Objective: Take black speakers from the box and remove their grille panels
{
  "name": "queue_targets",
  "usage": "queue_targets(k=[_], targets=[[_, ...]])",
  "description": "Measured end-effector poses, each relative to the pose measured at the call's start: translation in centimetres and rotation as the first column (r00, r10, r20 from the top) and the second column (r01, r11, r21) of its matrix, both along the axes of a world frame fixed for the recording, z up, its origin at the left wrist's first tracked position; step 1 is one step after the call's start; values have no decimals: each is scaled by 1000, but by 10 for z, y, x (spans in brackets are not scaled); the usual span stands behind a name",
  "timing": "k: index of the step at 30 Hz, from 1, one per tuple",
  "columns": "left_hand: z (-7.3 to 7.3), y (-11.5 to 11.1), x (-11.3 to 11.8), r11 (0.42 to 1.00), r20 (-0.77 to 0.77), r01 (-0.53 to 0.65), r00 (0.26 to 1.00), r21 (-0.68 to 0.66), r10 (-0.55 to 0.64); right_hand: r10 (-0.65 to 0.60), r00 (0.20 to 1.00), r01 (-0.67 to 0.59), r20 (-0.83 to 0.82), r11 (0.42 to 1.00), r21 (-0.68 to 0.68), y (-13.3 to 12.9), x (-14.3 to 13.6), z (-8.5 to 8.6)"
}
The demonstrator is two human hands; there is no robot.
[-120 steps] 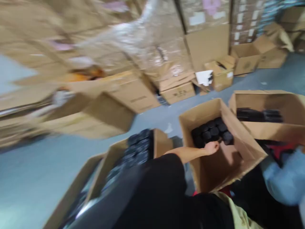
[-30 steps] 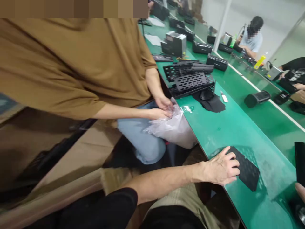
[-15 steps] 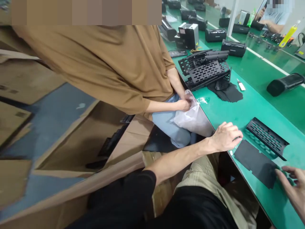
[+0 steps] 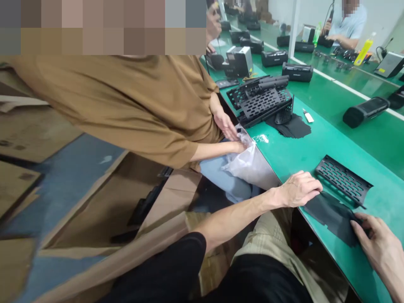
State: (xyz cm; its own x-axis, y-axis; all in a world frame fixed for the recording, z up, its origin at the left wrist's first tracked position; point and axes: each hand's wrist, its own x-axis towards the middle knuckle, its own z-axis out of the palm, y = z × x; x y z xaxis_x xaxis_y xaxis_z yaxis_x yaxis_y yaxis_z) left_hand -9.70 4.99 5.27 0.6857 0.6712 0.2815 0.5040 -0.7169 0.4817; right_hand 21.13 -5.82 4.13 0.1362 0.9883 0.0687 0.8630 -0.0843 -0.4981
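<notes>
A thin black sheet with small notches along its edges (image 4: 334,219) lies at the front edge of the green table, a little raised at its ends. My left hand (image 4: 301,189) pinches its far left corner between thumb and fingers. My right hand (image 4: 378,240) grips the right end, thumb on the near side and fingers behind. Just beyond the sheet, a curved black plastic grille with rows of slots (image 4: 344,179) rests on the table, touched by neither hand.
Black slotted grilles (image 4: 265,101) are piled further along the table, beside more black sheets (image 4: 293,126). A co-worker in a brown shirt (image 4: 151,105) sits to my left, one hand in a plastic bag (image 4: 246,162). Cardboard boxes (image 4: 170,189) stand below. Black speakers (image 4: 366,111) line the far side.
Both hands have closed on the black sheet, which lay flat before and is now bent upward at its ends. The co-worker's one hand has come away from the bag.
</notes>
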Motion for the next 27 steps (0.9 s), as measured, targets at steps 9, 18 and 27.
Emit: queue_targets(k=[9, 18, 27], targets=[[40, 42, 10, 974, 194, -149, 964, -169, 181, -161, 939, 181, -305, 983, 41, 47, -5, 39], [46, 98, 30, 945, -72, -301, 953, -126, 294, -142, 980, 137, -139, 990, -46, 122, 16, 37], [37, 106, 27, 934, -25, -223, 974, -279, 225, -161, 970, 139, -184, 982, -126, 124, 29, 32]])
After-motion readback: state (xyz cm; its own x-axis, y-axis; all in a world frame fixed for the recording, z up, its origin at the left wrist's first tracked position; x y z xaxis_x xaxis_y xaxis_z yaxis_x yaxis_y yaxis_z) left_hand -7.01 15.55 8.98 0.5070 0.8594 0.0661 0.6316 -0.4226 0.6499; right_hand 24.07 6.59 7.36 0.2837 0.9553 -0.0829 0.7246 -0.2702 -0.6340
